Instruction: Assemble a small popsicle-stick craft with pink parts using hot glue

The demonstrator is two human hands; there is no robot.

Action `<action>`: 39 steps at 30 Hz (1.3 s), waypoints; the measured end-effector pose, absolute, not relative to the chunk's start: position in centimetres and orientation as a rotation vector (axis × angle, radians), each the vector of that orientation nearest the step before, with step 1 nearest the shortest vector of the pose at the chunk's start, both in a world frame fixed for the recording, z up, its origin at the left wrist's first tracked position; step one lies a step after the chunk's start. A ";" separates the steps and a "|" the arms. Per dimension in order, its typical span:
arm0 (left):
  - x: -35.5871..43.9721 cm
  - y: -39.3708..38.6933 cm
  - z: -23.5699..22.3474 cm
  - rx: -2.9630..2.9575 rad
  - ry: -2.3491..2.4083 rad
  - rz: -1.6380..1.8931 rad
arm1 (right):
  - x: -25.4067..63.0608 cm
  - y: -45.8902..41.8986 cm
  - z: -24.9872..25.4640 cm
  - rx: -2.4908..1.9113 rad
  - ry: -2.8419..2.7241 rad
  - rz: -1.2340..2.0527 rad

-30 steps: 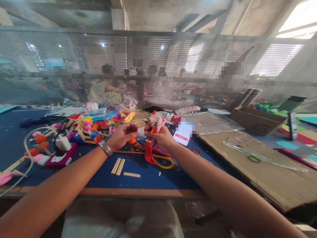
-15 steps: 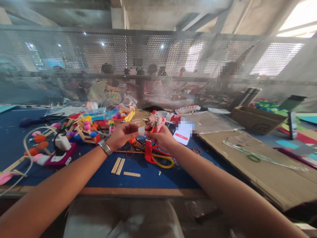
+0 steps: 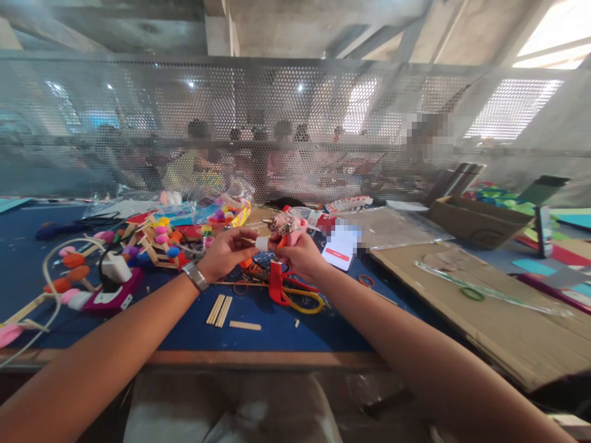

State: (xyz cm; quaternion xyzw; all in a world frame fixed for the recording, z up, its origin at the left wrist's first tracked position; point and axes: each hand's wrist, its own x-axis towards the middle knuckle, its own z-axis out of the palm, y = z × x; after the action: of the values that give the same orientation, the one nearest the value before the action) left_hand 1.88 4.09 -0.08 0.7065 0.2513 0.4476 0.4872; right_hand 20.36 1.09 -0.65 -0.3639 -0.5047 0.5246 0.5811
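My right hand (image 3: 302, 255) is closed around a pink hot glue gun (image 3: 287, 225) with an orange trigger; its metal nozzle points left. Between the fingertips of my left hand (image 3: 229, 251) is a small white cylindrical piece (image 3: 262, 243), just below the nozzle. The right fingertips are close to this piece; I cannot tell whether they touch it. Beneath the hands lie scissors with yellow handles (image 3: 307, 303) and a red object (image 3: 277, 283). Nearer me are several craft sticks (image 3: 219, 311) in a row and one lone stick (image 3: 245, 325).
Stick-and-pompom pieces (image 3: 159, 243) and a purple power strip (image 3: 113, 295) with a white plug (image 3: 116, 268) crowd the left. A phone (image 3: 340, 246) lies right of my hands, beside cardboard (image 3: 443, 295). Behind the table stands a perforated metal screen (image 3: 277, 92), with people beyond it.
The white piece has turned slightly and shows more of its rounded side between my hands. Both hands hold nearly the same place, and the view has shifted a little.
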 end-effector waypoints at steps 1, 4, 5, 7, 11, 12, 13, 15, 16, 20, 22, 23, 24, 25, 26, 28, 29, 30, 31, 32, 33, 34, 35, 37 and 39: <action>1.9 4.0 0.0 1.728 0.616 1.089 | 20.3 1.1 -0.7 -0.855 -1.178 1.224; 1.9 3.9 0.1 1.736 0.608 1.095 | 20.4 1.3 -0.8 -0.868 -1.181 1.213; 1.8 3.9 0.2 1.731 0.597 1.098 | 20.4 1.3 -0.8 -0.868 -1.183 1.210; 1.8 3.8 0.2 1.719 0.567 1.094 | 20.5 1.5 -0.9 -0.864 -1.187 1.206; 1.8 3.7 0.3 1.692 0.518 1.083 | 20.6 1.5 -1.0 -0.857 -1.182 1.203; 1.8 3.7 0.3 1.688 0.515 1.083 | 20.5 1.5 -1.0 -0.861 -1.182 1.204; 1.9 3.7 0.3 1.687 0.518 1.086 | 20.5 1.4 -1.0 -0.868 -1.184 1.203; 1.9 3.7 0.2 1.695 0.529 1.091 | 20.4 1.4 -1.0 -0.885 -1.197 1.197; 2.0 3.7 0.2 1.702 0.535 1.095 | 20.3 1.4 -1.0 -0.894 -1.207 1.195; 2.0 3.8 -0.1 1.726 0.562 1.105 | 20.2 1.4 -1.2 -0.899 -1.246 1.192; 2.0 3.9 -0.2 1.723 0.568 1.093 | 20.2 1.4 -1.3 -0.892 -1.262 1.184; 2.0 3.8 -0.2 1.715 0.566 1.081 | 20.2 1.4 -1.3 -0.892 -1.268 1.179; 2.0 3.8 -0.2 1.705 0.563 1.070 | 20.2 1.4 -1.3 -0.896 -1.272 1.175; 2.1 3.8 -0.2 1.693 0.559 1.061 | 20.2 1.3 -1.3 -0.903 -1.275 1.172; 2.1 3.8 -0.1 1.685 0.557 1.056 | 20.2 1.3 -1.3 -0.908 -1.277 1.168; 2.1 3.9 -0.1 1.684 0.556 1.061 | 20.2 1.3 -1.2 -0.911 -1.282 1.162; 2.2 3.9 -0.1 1.696 0.557 1.072 | 20.2 1.3 -1.2 -0.910 -1.285 1.160; 2.2 4.0 -0.2 1.717 0.560 1.089 | 20.2 1.3 -1.3 -0.905 -1.288 1.157; 2.1 4.1 -0.3 1.743 0.566 1.106 | 20.2 1.3 -1.3 -0.894 -1.290 1.155; 2.1 4.2 -0.4 1.770 0.574 1.121 | 20.2 1.3 -1.3 -0.880 -1.288 1.153; 2.1 4.3 -0.5 1.797 0.586 1.132 | 20.2 1.3 -1.3 -0.867 -1.286 1.152; 2.0 4.4 -0.6 1.824 0.599 1.134 | 20.2 1.3 -1.3 -0.860 -1.285 1.150; 2.0 4.4 -0.7 1.849 0.613 1.127 | 20.2 1.3 -1.3 -0.860 -1.287 1.149; 1.9 4.5 -0.7 1.890 0.635 1.110 | 20.3 1.4 -1.3 -0.874 -1.298 1.149; 1.8 4.4 -0.5 1.928 0.648 1.106 | 20.3 1.4 -1.3 -0.874 -1.309 1.152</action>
State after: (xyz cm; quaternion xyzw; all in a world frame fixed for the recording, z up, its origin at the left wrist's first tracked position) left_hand 1.80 4.44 -0.53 0.7627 0.2564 0.4376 0.4014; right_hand 20.31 1.39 -1.26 -0.3710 -0.5556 0.4890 0.5609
